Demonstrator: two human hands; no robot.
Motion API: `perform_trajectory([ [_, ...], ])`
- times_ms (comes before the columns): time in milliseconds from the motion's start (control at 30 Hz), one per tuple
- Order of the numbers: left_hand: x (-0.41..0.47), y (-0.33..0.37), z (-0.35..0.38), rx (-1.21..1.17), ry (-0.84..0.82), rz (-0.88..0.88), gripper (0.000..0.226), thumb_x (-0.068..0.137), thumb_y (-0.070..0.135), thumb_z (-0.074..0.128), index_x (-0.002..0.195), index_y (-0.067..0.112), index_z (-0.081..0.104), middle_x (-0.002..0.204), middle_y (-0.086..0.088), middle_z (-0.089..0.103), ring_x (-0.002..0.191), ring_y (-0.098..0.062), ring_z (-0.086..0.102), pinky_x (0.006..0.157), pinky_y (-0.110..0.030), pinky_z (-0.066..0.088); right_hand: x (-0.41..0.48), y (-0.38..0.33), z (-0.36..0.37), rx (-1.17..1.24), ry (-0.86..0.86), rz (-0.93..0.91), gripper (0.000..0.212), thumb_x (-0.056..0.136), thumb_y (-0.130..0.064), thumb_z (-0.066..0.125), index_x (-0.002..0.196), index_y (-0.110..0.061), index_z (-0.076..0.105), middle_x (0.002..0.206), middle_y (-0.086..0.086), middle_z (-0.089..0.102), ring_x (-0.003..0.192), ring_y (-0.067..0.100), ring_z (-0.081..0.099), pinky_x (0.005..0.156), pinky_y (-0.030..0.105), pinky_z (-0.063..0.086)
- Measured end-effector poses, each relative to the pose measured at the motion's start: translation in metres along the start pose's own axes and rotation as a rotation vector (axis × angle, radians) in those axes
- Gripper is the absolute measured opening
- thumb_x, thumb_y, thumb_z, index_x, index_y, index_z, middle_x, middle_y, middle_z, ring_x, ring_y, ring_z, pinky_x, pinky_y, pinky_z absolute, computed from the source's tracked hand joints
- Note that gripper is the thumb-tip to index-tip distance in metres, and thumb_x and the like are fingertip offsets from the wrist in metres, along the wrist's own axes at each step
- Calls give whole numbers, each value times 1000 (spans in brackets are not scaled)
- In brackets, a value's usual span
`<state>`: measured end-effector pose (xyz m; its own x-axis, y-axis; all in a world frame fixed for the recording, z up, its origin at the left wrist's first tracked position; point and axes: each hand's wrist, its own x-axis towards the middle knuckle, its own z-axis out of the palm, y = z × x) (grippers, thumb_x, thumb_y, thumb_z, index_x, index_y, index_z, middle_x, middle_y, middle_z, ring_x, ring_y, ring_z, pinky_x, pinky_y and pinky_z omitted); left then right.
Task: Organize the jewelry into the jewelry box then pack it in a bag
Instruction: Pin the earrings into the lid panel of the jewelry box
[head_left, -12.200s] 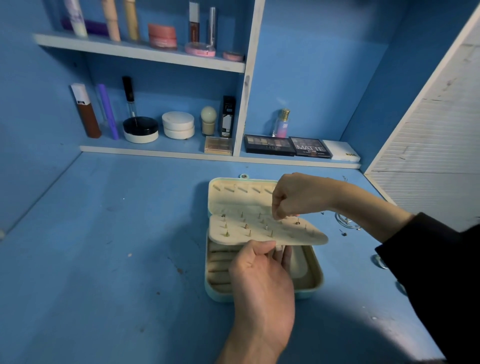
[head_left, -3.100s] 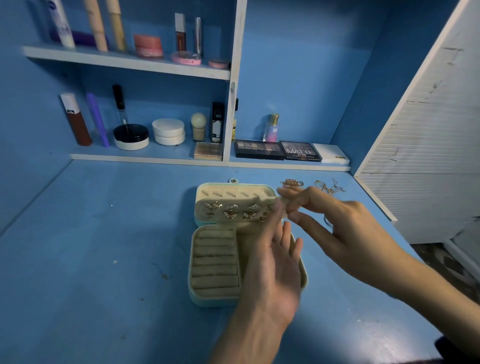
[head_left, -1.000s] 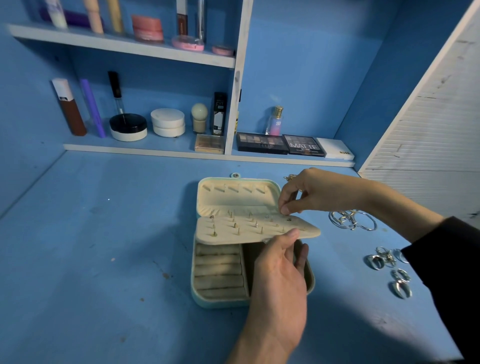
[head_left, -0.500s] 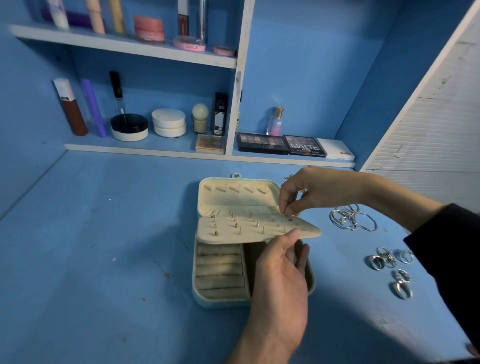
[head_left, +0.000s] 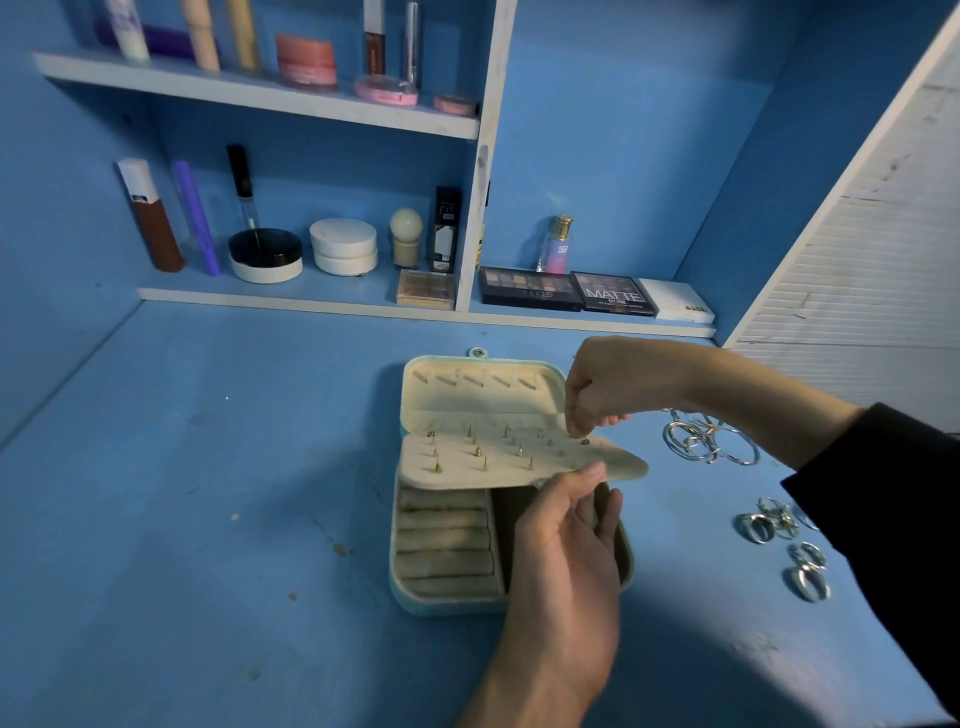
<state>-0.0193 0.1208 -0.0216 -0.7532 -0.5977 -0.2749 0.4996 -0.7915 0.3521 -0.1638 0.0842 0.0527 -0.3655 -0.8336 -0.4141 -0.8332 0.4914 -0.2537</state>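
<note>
A mint jewelry box (head_left: 441, 607) lies open on the blue table, its lid leaning back. A cream earring flap (head_left: 467, 475) hangs level over the box, with several stud posts poking up through it. My left hand (head_left: 563, 561) holds the flap's front right edge, thumb on top and fingers underneath. Reaching in from the right, my right hand (head_left: 602, 384) pinches a small earring piece (head_left: 585, 441) at the flap's right end. Empty ring rolls (head_left: 444, 545) fill the box's left half. Silver hoop earrings (head_left: 706, 441) and several silver rings (head_left: 779, 525) lie on the table to the right.
Cosmetics stand on the low shelf (head_left: 311, 304) behind the box: jars, tubes, a perfume bottle (head_left: 556, 244) and eyeshadow palettes (head_left: 566, 291). An upper shelf (head_left: 249, 93) holds more bottles. A white slatted panel (head_left: 872, 270) bounds the right side. Bare blue table (head_left: 182, 493) spreads to the left.
My right hand's fingertips have dropped slightly onto the flap's right end. My left hand keeps holding the flap in the same place.
</note>
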Motion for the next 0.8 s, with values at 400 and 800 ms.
perform_trajectory([
  [400, 1, 2, 3, -13, 5, 12, 28, 62, 12, 62, 86, 23, 72, 110, 2, 70, 99, -9, 62, 94, -30, 40, 3, -12, 0, -43, -10, 180, 22, 74, -19, 67, 63, -5, 54, 58, 9, 50, 55, 22, 42, 55, 27, 33],
  [800, 1, 3, 3, -4, 2, -24, 25, 60, 12, 63, 83, 18, 69, 101, 0, 70, 99, -13, 59, 92, -30, 40, -5, -5, 1, 108, 22, 167, 20, 77, -14, 69, 82, 5, 64, 55, 5, 47, 49, 17, 41, 49, 22, 35],
])
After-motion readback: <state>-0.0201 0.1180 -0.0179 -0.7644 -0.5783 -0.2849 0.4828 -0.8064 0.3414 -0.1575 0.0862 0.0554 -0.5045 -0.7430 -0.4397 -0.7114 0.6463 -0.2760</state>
